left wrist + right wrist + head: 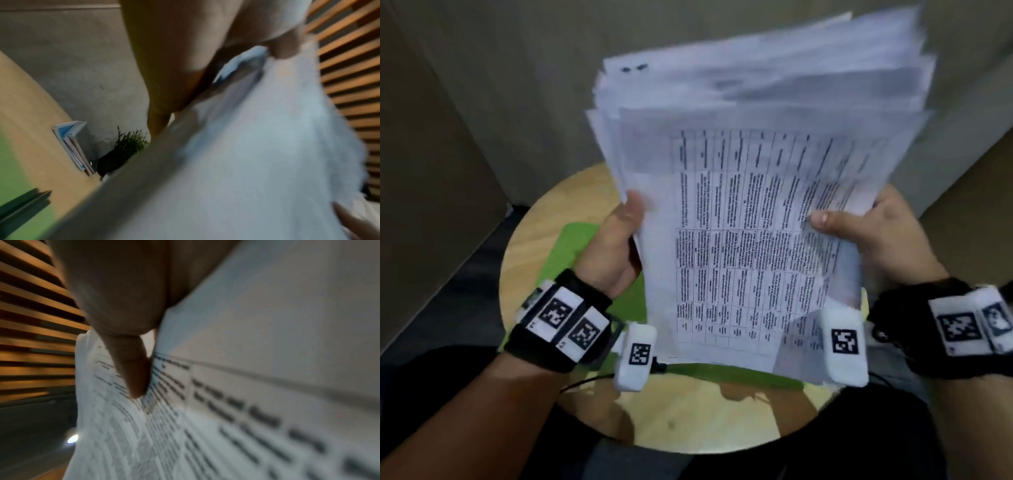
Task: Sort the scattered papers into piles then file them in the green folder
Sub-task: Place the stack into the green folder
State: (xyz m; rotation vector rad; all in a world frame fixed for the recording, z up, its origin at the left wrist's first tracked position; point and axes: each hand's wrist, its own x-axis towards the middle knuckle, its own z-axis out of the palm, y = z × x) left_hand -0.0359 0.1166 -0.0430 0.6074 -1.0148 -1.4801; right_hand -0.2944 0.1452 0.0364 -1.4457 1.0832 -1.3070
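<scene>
A thick stack of white printed papers (750,205) is held up in front of me, its top sheet covered by a table of text. My left hand (619,236) grips the stack's left edge, thumb on the front. My right hand (859,226) grips the right edge, thumb pressed on the top sheet. The green folder (571,246) lies flat on the round wooden table (688,421), mostly hidden by the papers and my left wrist. The left wrist view shows blurred papers (257,162) under my hand (185,56); the right wrist view shows my thumb (131,363) on printed sheets (236,410).
The table stands close to beige walls (500,85) at the back and left. A small dark potted plant (123,152) and some leaning booklets (72,144) appear past the table edge. Wooden slats (349,65) run overhead. Dark floor (441,291) lies to the left.
</scene>
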